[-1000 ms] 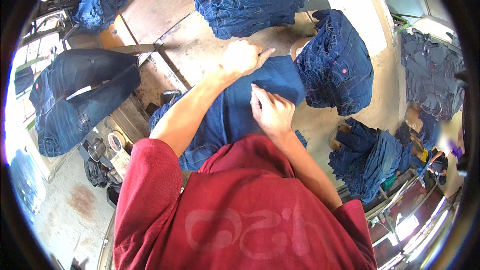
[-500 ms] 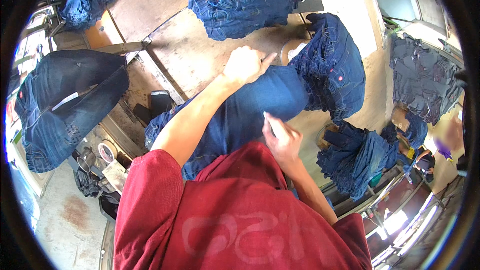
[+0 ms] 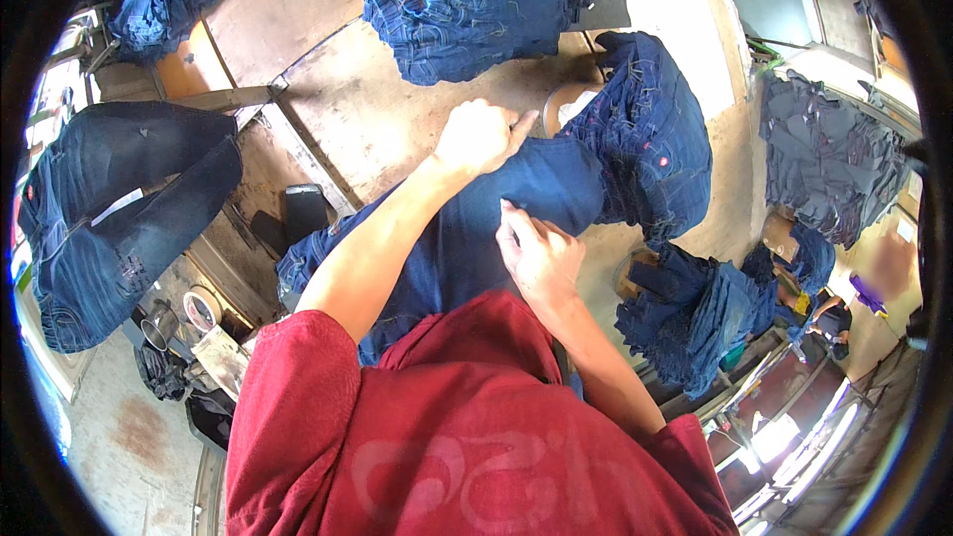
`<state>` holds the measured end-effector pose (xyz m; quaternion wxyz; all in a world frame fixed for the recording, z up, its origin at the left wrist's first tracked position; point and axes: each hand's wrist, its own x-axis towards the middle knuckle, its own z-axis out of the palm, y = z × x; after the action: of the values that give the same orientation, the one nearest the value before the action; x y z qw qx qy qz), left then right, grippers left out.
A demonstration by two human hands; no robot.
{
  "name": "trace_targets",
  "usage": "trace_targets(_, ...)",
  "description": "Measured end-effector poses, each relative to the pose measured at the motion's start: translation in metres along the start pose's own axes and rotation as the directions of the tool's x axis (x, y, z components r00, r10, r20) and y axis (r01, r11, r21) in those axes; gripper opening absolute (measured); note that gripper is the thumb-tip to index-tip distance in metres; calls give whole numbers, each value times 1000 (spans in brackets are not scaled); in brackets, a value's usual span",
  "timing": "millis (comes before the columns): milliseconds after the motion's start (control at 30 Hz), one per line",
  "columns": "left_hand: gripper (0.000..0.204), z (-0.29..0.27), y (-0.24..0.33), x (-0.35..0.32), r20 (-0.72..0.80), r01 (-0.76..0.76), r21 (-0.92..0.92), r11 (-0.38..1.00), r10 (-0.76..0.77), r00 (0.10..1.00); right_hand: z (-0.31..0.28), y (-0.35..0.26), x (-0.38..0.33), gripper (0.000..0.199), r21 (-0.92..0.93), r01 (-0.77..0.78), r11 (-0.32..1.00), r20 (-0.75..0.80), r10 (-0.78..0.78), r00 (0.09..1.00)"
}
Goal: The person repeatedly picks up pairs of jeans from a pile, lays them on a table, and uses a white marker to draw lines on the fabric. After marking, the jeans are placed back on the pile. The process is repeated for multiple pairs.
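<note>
A pair of blue jeans (image 3: pixel 541 179) lies stretched in front of me, with its leg toward the right. My left hand (image 3: pixel 478 137) is closed at the far edge of the jeans, one digit pointing right and the other fingers curled down at the cloth. Over the near side of the leg, my right hand (image 3: pixel 544 256) is closed in a pinch. A small pale tip shows at its fingertips, too small to name. My left forearm crosses above the jeans.
A dark blue denim pile (image 3: pixel 655 139) hangs beside the leg's right end. Another jeans stack (image 3: pixel 467 20) lies beyond my hands. Dark jeans (image 3: pixel 129 208) drape at left, near a tape roll (image 3: pixel 202 308). More denim (image 3: pixel 695 313) and grey garments (image 3: pixel 834 154) are at right; a person (image 3: pixel 832 323) is farther off.
My right hand has moved slightly left and up over the jeans leg. The left hand stays at the far edge. The whole view has shifted a little.
</note>
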<state>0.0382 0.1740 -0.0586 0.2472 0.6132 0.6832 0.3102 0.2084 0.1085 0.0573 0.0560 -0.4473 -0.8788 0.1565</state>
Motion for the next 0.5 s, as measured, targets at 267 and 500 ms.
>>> trace_targets(267, 51, -4, 3, 0, 16, 48, -12, 999, -47, 999, -1, 7, -11, 19, 211, 2, 978, -105, 20, 994)
trace_targets(500, 53, -3, 4, 0, 11, 52, 12, 999, -52, 999, 8, 4, 5, 7, 28, 14, 1000, -35, -13, 999)
